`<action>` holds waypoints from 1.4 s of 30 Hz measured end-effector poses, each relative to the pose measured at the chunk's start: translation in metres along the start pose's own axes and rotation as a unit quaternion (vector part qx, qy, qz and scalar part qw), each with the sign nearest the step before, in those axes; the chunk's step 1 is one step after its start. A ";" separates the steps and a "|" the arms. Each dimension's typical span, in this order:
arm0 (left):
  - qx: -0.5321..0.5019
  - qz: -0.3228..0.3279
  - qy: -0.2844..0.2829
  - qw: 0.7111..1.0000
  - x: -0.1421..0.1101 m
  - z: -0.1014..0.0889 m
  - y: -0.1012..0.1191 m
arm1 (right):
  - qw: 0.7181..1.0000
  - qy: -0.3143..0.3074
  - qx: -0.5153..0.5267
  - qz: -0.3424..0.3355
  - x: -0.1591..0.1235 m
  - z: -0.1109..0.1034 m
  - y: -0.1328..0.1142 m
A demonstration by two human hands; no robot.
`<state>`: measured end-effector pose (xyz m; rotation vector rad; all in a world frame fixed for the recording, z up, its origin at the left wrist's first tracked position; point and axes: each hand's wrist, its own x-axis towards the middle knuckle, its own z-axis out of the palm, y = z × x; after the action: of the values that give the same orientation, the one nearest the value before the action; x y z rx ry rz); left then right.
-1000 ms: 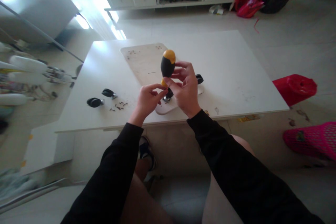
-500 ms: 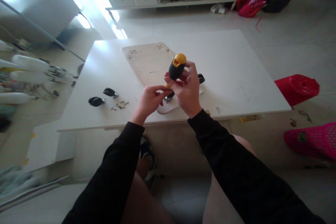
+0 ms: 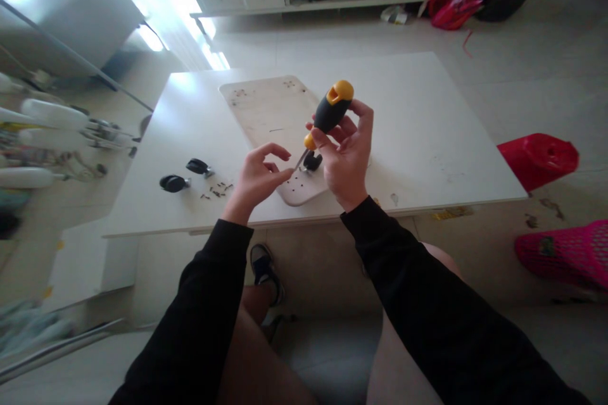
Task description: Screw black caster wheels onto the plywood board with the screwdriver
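Since half a second ago, the bare left hand (image 3: 259, 176) has moved a little to the left and its fingers have opened, while the screwdriver with black grip and yellow cap (image 3: 332, 106) has shifted to the right and leans more. Its thin metal shaft (image 3: 301, 160) is now visible, pointing down and left. This screwdriver is above the near end of a white flat board with rounded corners (image 3: 266, 111), in the grasp of the right hand (image 3: 349, 168), whose thumb and fingers close around the lower handle. The left hand grasps nothing that I can see; its thumb is just beside the shaft's tip (whether they touch, I cannot tell), and its forefinger stays apart from the thumb.

Behind the shaft, a black caster wheel with metal fitting (image 3: 312, 161) is on the board, partly hidden. Small dark holes (image 3: 293, 185) show near the board's close edge. To the left, on the white rectangular table (image 3: 408, 133), lie two more black casters (image 3: 174, 183), and next to them a group of small dark screws (image 3: 217, 190). Farther out, a red plastic container (image 3: 541, 159) and a pink mesh basket (image 3: 563, 253) are at the right side.
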<state>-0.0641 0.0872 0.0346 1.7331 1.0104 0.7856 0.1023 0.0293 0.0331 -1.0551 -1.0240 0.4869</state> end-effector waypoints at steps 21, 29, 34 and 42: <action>0.093 -0.011 -0.019 0.995 -0.002 0.004 -0.010 | 0.992 0.079 -0.090 -0.049 0.017 -0.035 0.001; 0.205 0.022 -0.021 0.978 0.002 0.023 -0.006 | 0.993 0.077 -0.084 0.012 0.015 -0.078 0.005; 0.202 0.015 -0.009 0.979 0.003 0.029 -0.006 | 0.963 -0.014 -0.248 0.107 -0.002 -0.075 0.006; 0.193 0.014 -0.006 0.981 0.007 0.028 -0.009 | 0.905 -0.130 -0.389 0.111 -0.025 -0.070 0.032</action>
<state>-0.0398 0.0839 0.0174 2.0812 1.1888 0.6232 0.1551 -0.0083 -0.0147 -1.8724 -1.3910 0.4109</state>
